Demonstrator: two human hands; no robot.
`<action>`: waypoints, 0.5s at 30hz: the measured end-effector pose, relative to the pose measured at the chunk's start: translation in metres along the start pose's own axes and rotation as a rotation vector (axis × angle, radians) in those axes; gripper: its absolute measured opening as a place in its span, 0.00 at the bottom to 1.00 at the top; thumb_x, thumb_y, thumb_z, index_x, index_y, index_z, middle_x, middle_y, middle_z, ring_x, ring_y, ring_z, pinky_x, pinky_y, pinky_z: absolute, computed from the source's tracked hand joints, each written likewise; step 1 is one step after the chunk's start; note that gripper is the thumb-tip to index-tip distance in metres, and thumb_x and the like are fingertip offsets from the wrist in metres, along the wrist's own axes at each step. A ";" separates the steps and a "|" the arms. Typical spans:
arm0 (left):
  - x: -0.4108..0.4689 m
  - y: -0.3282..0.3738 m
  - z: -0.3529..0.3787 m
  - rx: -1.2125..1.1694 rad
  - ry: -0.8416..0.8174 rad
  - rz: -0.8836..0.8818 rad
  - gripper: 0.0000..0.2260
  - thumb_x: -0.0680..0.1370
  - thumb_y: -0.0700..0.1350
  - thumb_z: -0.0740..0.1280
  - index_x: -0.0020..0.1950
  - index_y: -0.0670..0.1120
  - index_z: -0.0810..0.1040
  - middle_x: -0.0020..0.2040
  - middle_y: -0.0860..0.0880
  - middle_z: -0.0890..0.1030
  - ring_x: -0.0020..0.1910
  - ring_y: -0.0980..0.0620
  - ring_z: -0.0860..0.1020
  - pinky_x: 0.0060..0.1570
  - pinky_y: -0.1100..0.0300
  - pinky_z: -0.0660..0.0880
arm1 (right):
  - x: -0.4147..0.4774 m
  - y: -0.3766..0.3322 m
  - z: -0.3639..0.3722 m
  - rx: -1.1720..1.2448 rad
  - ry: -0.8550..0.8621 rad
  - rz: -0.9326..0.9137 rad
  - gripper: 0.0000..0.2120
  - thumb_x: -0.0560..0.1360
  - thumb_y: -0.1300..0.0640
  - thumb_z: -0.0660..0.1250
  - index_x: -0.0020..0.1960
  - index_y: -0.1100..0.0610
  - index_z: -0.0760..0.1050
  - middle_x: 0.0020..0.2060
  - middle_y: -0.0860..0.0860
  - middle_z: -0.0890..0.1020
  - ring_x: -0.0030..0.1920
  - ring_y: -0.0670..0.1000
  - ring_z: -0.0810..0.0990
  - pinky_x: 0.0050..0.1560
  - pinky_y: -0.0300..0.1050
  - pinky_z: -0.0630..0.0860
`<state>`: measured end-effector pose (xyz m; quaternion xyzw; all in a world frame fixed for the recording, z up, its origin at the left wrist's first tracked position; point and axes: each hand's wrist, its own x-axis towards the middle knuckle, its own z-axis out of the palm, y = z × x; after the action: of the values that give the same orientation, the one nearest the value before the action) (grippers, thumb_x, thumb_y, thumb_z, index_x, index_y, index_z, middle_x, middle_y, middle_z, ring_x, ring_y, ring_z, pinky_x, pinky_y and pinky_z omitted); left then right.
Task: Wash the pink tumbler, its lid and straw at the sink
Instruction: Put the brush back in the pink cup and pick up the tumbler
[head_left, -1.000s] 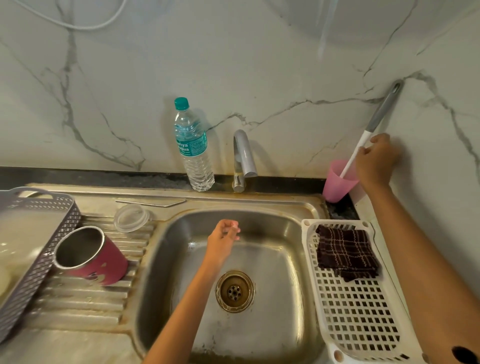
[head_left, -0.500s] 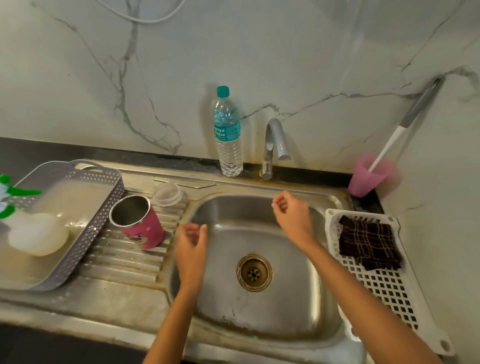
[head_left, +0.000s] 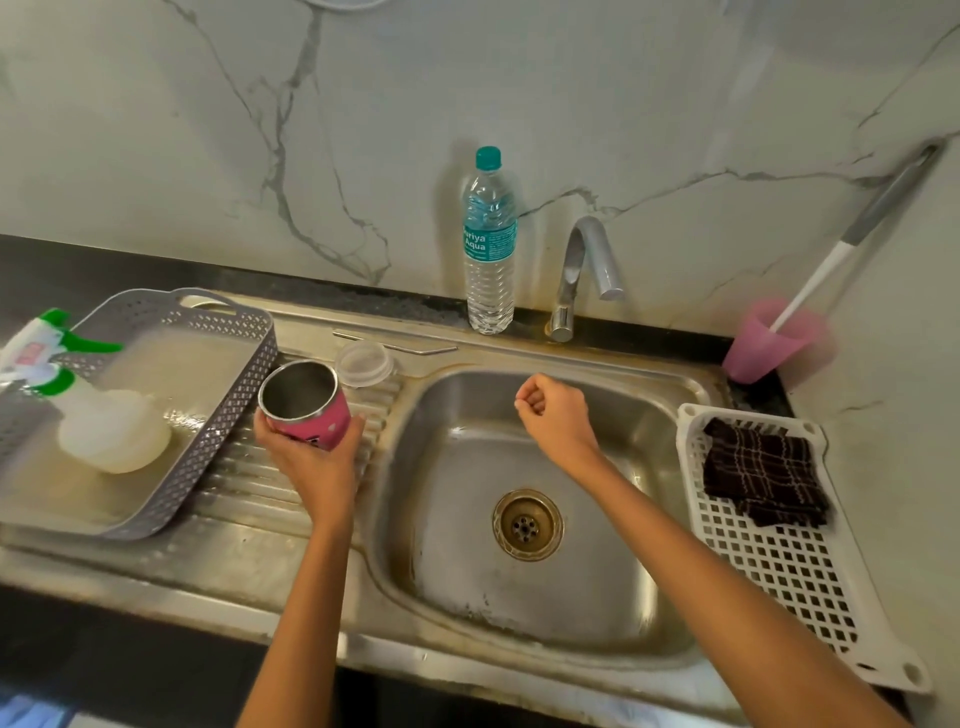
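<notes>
Gripping the pink tumbler (head_left: 311, 415) on the draining board at centre left, the left hand (head_left: 317, 465) curls round its wall while the right hand (head_left: 557, 418) hovers fisted, apparently empty, over the sink (head_left: 597, 577), so the pick-up step seems in hand and next calls for carrying it under the tap (head_left: 584, 270).

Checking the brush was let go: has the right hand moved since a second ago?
Yes. The right hand moved left, off the brush in the pink cup, to above the sink basin near the tap.
</notes>
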<state>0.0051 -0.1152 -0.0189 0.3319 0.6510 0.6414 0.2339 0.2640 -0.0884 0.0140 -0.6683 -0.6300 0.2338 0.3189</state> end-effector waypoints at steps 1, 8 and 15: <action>0.002 0.001 0.001 -0.018 0.002 0.006 0.47 0.65 0.40 0.81 0.76 0.48 0.56 0.72 0.46 0.65 0.69 0.49 0.69 0.65 0.55 0.74 | 0.000 0.002 -0.002 0.002 0.007 0.006 0.02 0.76 0.61 0.68 0.48 0.57 0.78 0.38 0.47 0.79 0.38 0.43 0.77 0.44 0.37 0.75; -0.006 0.007 0.031 -0.022 -0.138 -0.005 0.45 0.62 0.46 0.82 0.73 0.54 0.62 0.67 0.50 0.71 0.65 0.50 0.73 0.63 0.50 0.75 | 0.026 0.031 -0.020 0.075 0.171 0.062 0.05 0.78 0.61 0.65 0.53 0.58 0.77 0.42 0.49 0.79 0.41 0.44 0.77 0.40 0.27 0.70; -0.046 0.007 0.103 -0.019 -0.519 0.021 0.41 0.60 0.44 0.83 0.68 0.50 0.68 0.61 0.49 0.75 0.60 0.50 0.76 0.60 0.50 0.76 | 0.078 0.042 -0.030 0.055 0.229 0.017 0.19 0.79 0.64 0.61 0.70 0.58 0.70 0.61 0.53 0.77 0.56 0.50 0.77 0.59 0.45 0.75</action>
<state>0.1127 -0.0792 -0.0242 0.4898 0.5597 0.5433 0.3894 0.3225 -0.0150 0.0111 -0.6870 -0.5772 0.1760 0.4049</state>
